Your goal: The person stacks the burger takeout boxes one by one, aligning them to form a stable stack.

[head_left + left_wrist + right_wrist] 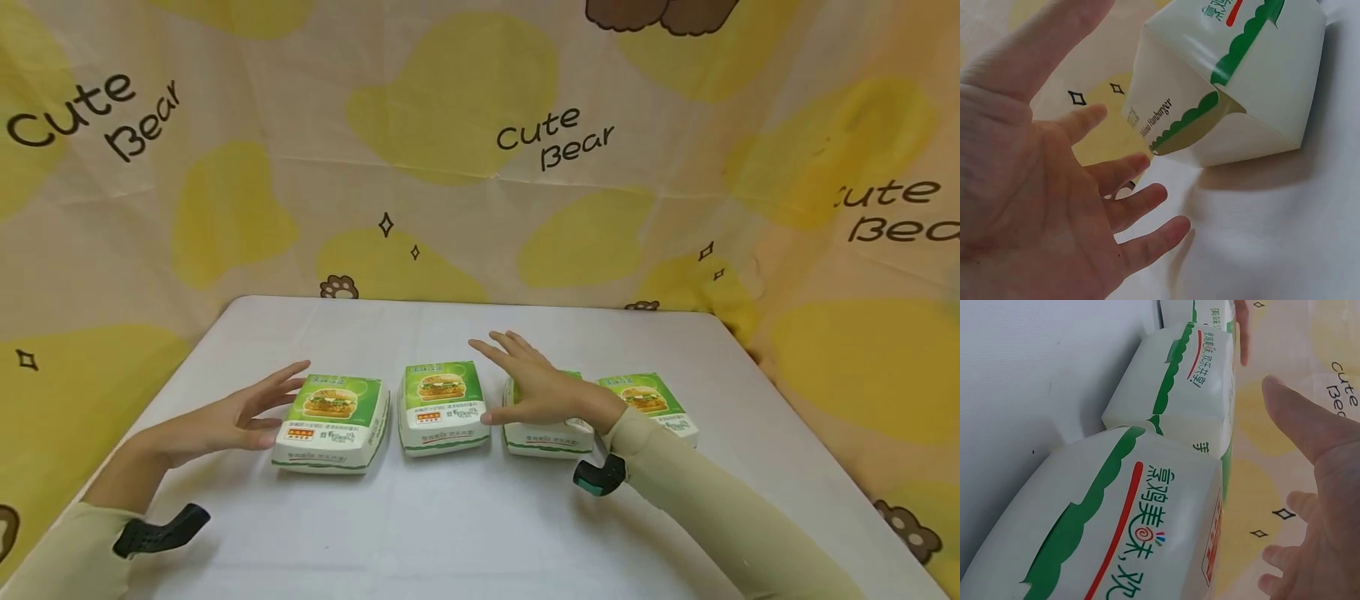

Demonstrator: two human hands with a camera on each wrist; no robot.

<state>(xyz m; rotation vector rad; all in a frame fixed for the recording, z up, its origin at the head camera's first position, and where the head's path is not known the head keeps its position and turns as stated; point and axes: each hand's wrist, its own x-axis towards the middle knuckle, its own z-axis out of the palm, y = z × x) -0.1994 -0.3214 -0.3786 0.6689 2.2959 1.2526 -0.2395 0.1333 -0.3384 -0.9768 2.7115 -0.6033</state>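
Several green-and-white hamburger boxes stand in a row on the white table. Beside the leftmost box [330, 425] is my left hand [225, 421], its fingers extended around the far left corner. In the left wrist view, a gap shows between the left palm [1041, 206] and that box [1254, 87]. My right hand [540, 383], fingers spread, hovers over the third box [551, 442] and partly hides it. Its thumb reaches toward the second box [442, 408]; whether it touches cannot be told. Partly behind the right wrist lies the rightmost box [652, 404].
The white table [465, 533] has rounded far corners. Behind it hangs a cream and yellow cloth [450, 100] printed with "Cute Bear". Black devices [161, 529] are worn at both wrists.
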